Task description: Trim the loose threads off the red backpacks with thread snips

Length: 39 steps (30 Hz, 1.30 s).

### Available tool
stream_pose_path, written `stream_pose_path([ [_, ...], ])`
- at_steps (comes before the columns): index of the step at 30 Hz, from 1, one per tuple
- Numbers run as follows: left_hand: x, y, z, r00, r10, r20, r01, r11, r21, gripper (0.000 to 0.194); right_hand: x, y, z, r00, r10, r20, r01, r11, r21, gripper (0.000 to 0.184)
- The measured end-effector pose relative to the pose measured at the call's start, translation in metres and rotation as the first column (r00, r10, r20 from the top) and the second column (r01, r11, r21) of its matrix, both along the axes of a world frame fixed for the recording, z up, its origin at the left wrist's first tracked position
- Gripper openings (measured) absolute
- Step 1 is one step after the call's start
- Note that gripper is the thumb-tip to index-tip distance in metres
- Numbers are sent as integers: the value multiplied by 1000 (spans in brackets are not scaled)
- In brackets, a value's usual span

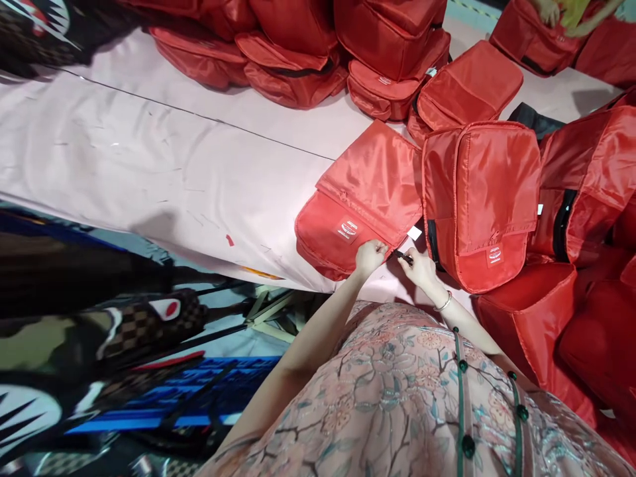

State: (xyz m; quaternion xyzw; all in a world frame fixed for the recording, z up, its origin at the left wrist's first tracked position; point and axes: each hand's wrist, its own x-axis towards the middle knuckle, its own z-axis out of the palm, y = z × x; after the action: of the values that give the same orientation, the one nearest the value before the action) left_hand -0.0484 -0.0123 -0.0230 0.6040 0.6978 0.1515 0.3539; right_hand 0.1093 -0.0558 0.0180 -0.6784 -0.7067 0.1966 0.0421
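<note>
A red fabric bag (377, 179) with a printed label lies on the table in front of me, its lower panel toward me. My left hand (371, 257) is closed in a pinch at the bag's lower right edge. Just to the right, my right hand (418, 268) is closed around a small dark tool (401, 256), whose tip points at the pinched edge. The tool's exact kind is too small to make out. A white tag (414, 232) sticks out from the bag's side above my right hand.
Several red bags are stacked along the far side and right, including an upright one (497, 192) close to my right hand. Thread scraps and a red scrap (229, 240) lie on the pink-covered table (124, 152). Another person's hand (549, 12) rests on a bag far right. Dark patterned bags (149, 324) lie lower left.
</note>
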Motion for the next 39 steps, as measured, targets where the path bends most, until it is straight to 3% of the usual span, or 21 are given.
stream_pose_path([
  [6,-6,-7,-2,998,-15,54,12,998,60,18,-4,4,-3,998,68,-17,-68,997,-23,28],
  [12,-3,-7,-2,998,-23,60,18,996,85,17,-4,7,-8,993,103,-52,-101,994,38,25],
  [15,-5,-11,0,988,-17,153,-5,990,140,19,-1,7,-12,988,99,-115,-92,994,67,24],
  [17,-13,-17,3,956,-84,283,39,986,163,28,1,7,-14,982,67,-179,-53,995,82,24],
  [19,-26,-24,8,909,-214,356,160,971,176,42,2,7,-17,969,14,-245,11,995,98,25],
  [20,-34,-28,11,899,-286,331,231,953,196,47,1,7,-17,960,-16,-280,47,993,104,27],
  [22,-51,-35,12,914,-383,135,340,903,261,44,-2,9,-18,930,-57,-363,104,988,111,30],
  [23,-59,-39,11,920,-391,-9,376,878,295,38,-5,10,-18,912,-63,-405,118,987,112,31],
  [25,-70,-45,6,894,-363,-264,437,839,324,47,-13,14,-16,879,-54,-474,121,986,112,32],
  [27,-75,-50,-2,856,-327,-402,461,834,304,52,-23,18,-13,859,-33,-510,109,987,120,31],
  [33,-64,-68,-13,805,-367,-467,505,837,213,47,-56,37,-5,873,69,-483,36,978,206,24],
  [39,-63,-87,8,744,-578,-335,652,738,173,39,-84,42,-4,980,80,-183,-65,994,88,22],
])
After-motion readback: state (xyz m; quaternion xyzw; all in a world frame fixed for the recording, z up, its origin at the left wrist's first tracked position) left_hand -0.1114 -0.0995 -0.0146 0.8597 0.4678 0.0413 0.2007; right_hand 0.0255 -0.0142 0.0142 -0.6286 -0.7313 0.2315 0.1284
